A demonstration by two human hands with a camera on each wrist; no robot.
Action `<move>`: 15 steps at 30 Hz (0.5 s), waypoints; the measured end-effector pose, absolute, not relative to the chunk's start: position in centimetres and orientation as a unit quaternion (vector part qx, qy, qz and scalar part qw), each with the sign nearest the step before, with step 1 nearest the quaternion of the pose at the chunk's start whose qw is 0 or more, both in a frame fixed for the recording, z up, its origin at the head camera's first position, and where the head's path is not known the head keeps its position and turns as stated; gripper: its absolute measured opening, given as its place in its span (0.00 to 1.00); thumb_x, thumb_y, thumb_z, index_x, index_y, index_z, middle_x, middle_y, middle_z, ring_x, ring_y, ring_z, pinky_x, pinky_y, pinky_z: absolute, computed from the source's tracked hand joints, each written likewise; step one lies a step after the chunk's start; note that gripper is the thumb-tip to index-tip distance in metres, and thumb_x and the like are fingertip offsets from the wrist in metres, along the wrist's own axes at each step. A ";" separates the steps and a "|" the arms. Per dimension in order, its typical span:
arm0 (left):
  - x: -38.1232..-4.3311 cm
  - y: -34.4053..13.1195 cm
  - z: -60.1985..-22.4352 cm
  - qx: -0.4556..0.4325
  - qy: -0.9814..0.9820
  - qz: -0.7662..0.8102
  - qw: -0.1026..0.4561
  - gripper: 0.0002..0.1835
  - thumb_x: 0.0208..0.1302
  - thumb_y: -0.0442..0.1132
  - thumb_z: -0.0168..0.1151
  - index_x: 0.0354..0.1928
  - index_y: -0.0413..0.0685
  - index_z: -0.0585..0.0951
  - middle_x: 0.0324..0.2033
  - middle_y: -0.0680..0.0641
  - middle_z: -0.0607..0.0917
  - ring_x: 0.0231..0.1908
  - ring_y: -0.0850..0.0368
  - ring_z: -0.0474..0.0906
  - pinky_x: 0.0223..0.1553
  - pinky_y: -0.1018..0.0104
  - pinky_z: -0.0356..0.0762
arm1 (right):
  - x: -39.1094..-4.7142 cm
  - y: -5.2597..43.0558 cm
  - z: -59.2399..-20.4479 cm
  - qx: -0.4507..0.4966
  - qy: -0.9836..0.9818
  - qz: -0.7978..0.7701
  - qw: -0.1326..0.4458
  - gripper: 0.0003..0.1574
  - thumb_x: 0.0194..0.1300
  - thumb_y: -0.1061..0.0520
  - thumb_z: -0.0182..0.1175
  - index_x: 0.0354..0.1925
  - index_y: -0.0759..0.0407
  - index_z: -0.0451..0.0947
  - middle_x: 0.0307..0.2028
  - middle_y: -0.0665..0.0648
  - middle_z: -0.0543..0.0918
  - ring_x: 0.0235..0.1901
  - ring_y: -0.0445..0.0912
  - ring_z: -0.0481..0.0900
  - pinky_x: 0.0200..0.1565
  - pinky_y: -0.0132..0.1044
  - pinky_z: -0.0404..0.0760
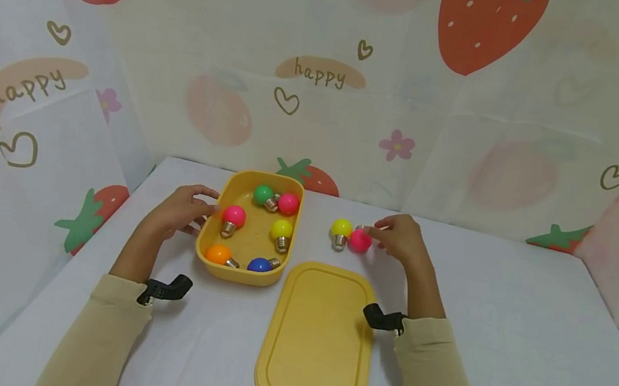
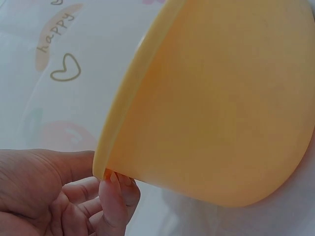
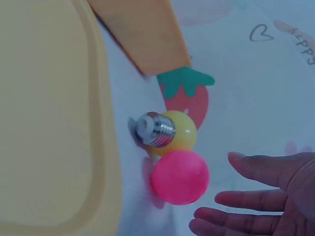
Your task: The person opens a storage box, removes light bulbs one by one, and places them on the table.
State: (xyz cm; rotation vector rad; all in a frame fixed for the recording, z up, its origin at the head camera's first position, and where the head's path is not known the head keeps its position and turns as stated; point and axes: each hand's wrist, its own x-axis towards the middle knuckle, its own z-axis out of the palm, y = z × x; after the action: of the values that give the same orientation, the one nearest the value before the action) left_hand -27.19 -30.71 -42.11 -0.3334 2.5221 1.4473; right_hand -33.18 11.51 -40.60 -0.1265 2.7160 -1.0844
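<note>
One pink bulb (image 3: 180, 177) lies beside right hand (image 1: 402, 237), fingers spread; left hand (image 1: 178, 208) pinches box (image 2: 211, 98).

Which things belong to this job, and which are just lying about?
Likely the job:
left hand, touching the yellow box
right hand, beside the loose pink bulb
loose yellow bulb
six bulbs inside the box

Seemingly lying about:
yellow lid, in neither hand

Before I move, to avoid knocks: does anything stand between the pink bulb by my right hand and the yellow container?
Yes: a yellow bulb lies on the table between the pink bulb and the container.
</note>
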 end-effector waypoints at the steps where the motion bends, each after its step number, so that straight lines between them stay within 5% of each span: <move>1: -27.2 -30.7 -42.1 -0.113 0.857 0.492 0.107 0.30 0.74 0.46 0.59 0.73 0.46 0.65 0.58 0.35 0.79 0.44 0.46 0.80 0.42 0.63 0.86 | -33.1 11.5 -40.4 -0.044 0.922 -0.370 0.102 0.29 0.68 0.47 0.65 0.58 0.66 0.79 0.48 0.66 0.84 0.43 0.59 0.83 0.39 0.37 0.84; 15: -27.1 -30.7 -42.2 -0.113 0.857 0.491 0.104 0.30 0.74 0.46 0.59 0.73 0.46 0.65 0.57 0.35 0.80 0.44 0.47 0.81 0.42 0.63 0.86 | -31.6 11.2 -37.9 -0.097 0.912 -0.396 0.036 0.27 0.70 0.49 0.64 0.58 0.67 0.79 0.54 0.68 0.83 0.52 0.60 0.81 0.54 0.53 0.82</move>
State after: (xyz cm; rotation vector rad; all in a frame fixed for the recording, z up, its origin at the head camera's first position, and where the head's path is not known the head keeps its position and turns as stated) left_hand -27.06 -30.67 -42.16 -0.3318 2.5284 1.4483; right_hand -31.61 11.23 -37.88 -0.2976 2.8024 -1.2179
